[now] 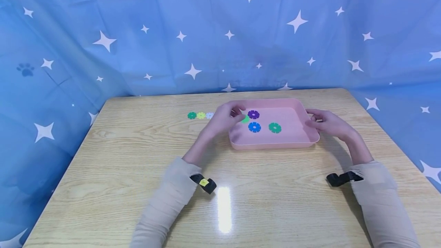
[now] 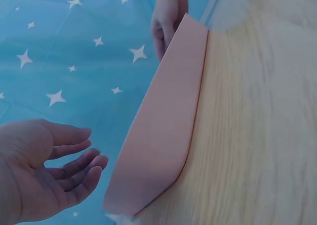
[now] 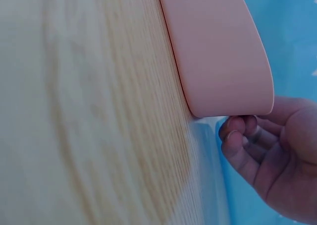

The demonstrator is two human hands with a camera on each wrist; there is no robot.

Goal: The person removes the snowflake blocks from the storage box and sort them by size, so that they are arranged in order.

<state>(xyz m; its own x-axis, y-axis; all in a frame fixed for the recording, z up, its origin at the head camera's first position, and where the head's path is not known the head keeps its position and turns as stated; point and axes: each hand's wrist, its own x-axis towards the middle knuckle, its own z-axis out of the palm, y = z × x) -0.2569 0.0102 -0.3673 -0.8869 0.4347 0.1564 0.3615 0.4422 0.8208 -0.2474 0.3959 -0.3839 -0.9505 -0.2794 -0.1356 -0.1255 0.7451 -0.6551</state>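
A shallow pink tray (image 1: 289, 110) sits on the table, its near wall (image 2: 158, 116) showing in the left wrist view. Inside lie a purple notched disc (image 1: 253, 115), a blue one (image 1: 254, 127), a green one (image 1: 275, 128) and a light green one (image 1: 246, 119), partly covered by the left hand. That left hand (image 1: 225, 118) hovers at the tray's left side; in the left wrist view its loosely bent fingers (image 2: 79, 170) hold nothing. At the opposite end, the right hand (image 1: 327, 123) grips the tray's right wall, thumb over the rim and fingers (image 3: 242, 140) curled outside.
On the wooden table (image 1: 138, 156), left of the tray, a dark green disc (image 1: 191, 115), a yellow one (image 1: 201, 115) and a pale lavender one (image 1: 209, 115) lie in a row. A blue star-patterned cloth (image 1: 220, 49) hangs behind the table.
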